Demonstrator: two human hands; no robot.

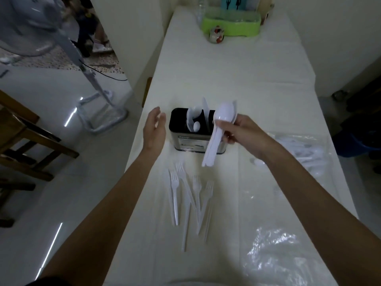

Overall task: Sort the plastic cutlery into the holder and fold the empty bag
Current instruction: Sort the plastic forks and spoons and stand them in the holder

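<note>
Pale glossy floor fills the left side, with a wooden chair (24, 141) at the edge and the tubular foot of a standing fan (103, 118) beyond it, close to the long bench (226, 75) under its white cloth. Over the bench's left edge the left hand (154, 129) hovers with fingers straight and together, palm turned toward the holder (191, 137) just beside it, not touching and holding nothing. That holder, black-rimmed with a shiny body and a label on its near face, stands upright in the middle of the bench; white pieces stand in it, a spoon bowl showing among them (which compartment each sits in I cannot tell). On the cloth on its near side lie several white forks (189, 199), loosely fanned, tines pointing toward the holder. At the holder's right end a bunch of white spoons (216, 133) is tilted, bowls up above the rim and handles slanting down across its front. The right hand (239, 131) grips this bunch around the handles, fingers curled and thumb pressed on it. Right of that wrist a clear bag (305, 149) lies flat with white cutlery inside, and nearer the bench's near right corner sits crumpled clear plastic (274, 250). Far down the bench stand a green tray (231, 27) and a small painted pot (216, 35)
</note>
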